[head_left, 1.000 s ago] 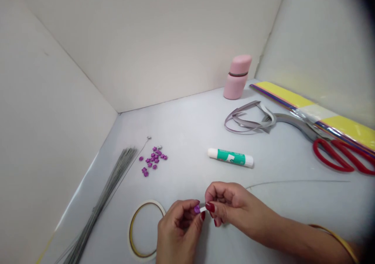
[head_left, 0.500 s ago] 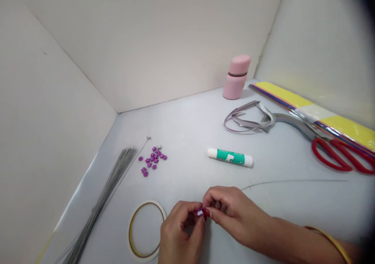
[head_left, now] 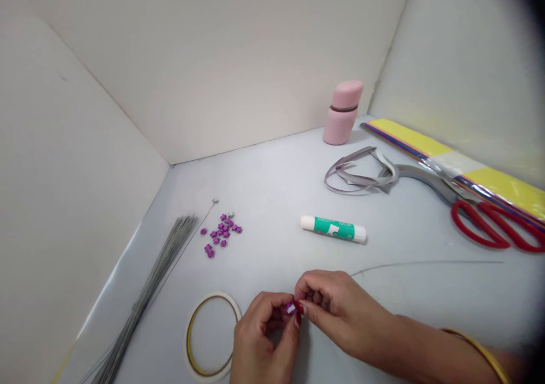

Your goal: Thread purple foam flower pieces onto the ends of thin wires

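My left hand (head_left: 264,330) and my right hand (head_left: 332,299) meet low in the middle, fingertips pinched together. Between them is a small purple bead (head_left: 290,308) with a white tape strip (head_left: 293,310), mostly hidden by my fingers. The left fingers hold the bead, and the right fingers press at the strip. A thin grey wire (head_left: 426,263) lies on the surface, its end near my right hand. A roll of double-sided tape (head_left: 212,336) rests just left of my left hand. A loose cluster of small purple beads (head_left: 221,233) lies farther off.
A white glue stick (head_left: 333,229) lies ahead. A bundle of grey wires (head_left: 149,293) is at the left. Grey paper strips (head_left: 361,174), red-handled scissors (head_left: 481,225), a coloured paper pack (head_left: 460,168) and a pink container (head_left: 343,112) stand at the back right, inside white card walls (head_left: 85,88).
My hands have drawn closer together, and the fingers now cover most of the purple bead and white strip, which showed clearly a second ago. Nothing on the surface has moved.
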`<action>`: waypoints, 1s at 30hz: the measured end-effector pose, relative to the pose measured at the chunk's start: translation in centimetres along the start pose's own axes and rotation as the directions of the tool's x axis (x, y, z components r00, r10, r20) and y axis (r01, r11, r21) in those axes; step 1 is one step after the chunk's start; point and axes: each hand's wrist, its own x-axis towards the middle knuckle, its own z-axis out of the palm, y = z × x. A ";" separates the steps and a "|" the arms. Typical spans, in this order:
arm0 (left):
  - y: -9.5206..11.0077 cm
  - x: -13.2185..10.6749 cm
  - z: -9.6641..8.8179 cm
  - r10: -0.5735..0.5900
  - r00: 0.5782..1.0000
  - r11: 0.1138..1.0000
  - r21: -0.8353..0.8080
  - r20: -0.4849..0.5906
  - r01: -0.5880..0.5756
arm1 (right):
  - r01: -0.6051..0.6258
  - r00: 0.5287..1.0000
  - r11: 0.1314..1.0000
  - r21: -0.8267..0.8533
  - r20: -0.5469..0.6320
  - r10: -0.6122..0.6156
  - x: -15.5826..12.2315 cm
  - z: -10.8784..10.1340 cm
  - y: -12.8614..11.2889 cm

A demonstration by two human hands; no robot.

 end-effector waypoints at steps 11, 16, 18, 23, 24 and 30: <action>1.0 0.2 -0.5 -0.206 0.978 0.952 -0.223 0.031 0.208 | -0.037 0.999 0.994 0.103 -0.013 0.038 0.1 0.2 0.1; 1.4 0.2 -0.3 -0.270 0.963 0.922 -0.286 0.004 0.260 | -0.123 0.989 0.981 0.150 -0.057 0.133 0.4 0.2 0.5; 1.6 0.2 -0.3 -0.301 0.954 0.904 -0.320 -0.009 0.283 | -0.161 0.984 0.966 0.204 -0.047 0.174 0.4 0.1 0.5; 1.6 0.3 -0.1 -0.312 0.950 0.871 -0.400 -0.004 0.285 | -0.175 0.985 0.915 0.363 0.056 0.166 0.4 0.2 0.2; 1.7 0.3 -0.1 -0.318 0.948 0.862 -0.416 0.002 0.290 | -0.174 0.985 0.903 0.392 0.065 0.161 0.4 0.2 0.1; 1.5 0.4 -0.4 -0.380 0.924 0.821 -0.446 0.037 0.356 | -0.204 0.979 0.859 0.469 0.080 0.189 0.5 0.1 -0.1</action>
